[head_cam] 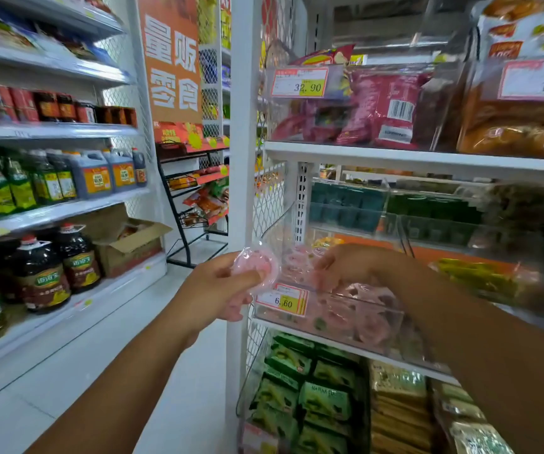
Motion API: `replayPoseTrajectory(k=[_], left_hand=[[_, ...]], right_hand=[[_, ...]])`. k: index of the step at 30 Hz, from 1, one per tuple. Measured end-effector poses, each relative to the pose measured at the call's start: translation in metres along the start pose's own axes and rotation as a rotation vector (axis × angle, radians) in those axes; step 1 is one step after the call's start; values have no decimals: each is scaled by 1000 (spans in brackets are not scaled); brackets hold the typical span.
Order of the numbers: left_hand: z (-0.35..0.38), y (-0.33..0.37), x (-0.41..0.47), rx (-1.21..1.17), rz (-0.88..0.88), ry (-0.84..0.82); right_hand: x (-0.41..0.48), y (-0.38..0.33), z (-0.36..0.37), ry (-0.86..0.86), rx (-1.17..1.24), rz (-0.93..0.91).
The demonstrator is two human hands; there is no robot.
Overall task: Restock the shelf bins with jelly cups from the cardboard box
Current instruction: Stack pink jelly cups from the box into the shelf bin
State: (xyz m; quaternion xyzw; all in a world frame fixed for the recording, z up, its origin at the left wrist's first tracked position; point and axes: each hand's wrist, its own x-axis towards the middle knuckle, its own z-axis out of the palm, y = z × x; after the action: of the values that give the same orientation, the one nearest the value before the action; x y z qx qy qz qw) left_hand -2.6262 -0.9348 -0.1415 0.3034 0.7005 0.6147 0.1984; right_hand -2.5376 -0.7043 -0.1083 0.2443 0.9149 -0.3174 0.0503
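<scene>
My left hand (213, 291) grips a clear pink jelly cup (257, 265) just left of the white shelf post, thumb across its lid. My right hand (345, 265) reaches into the clear shelf bin (300, 317), fingers pointing down over the pink jelly cups (373, 319) lying inside; it appears to hold nothing. The bin carries a price tag reading 6.60 (282, 299). A cardboard box (129, 245) sits open on the low shelf across the aisle at left.
White shelf post (241, 191) stands between my hands. Bins of green packets (323, 398) lie below, teal and green packs (345, 208) behind, red snack bags (378, 106) above. Oil bottles (44, 273) line the left shelves. A black wire rack (195, 204) stands down the aisle.
</scene>
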Motion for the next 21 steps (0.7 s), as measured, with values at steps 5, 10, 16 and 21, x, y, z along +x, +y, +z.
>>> replayPoseTrajectory(k=[5, 10, 16, 21], left_hand=[[-3, 1, 8, -19, -25, 23], [-2, 2, 13, -34, -37, 21], [6, 7, 13, 2, -26, -26], [15, 19, 15, 58, 21, -33]], right_hand=[[24, 12, 10, -286, 190, 59], [34, 18, 15, -221, 216, 19], [29, 17, 17, -92, 192, 13], [2, 2, -1, 99, 447, -144]])
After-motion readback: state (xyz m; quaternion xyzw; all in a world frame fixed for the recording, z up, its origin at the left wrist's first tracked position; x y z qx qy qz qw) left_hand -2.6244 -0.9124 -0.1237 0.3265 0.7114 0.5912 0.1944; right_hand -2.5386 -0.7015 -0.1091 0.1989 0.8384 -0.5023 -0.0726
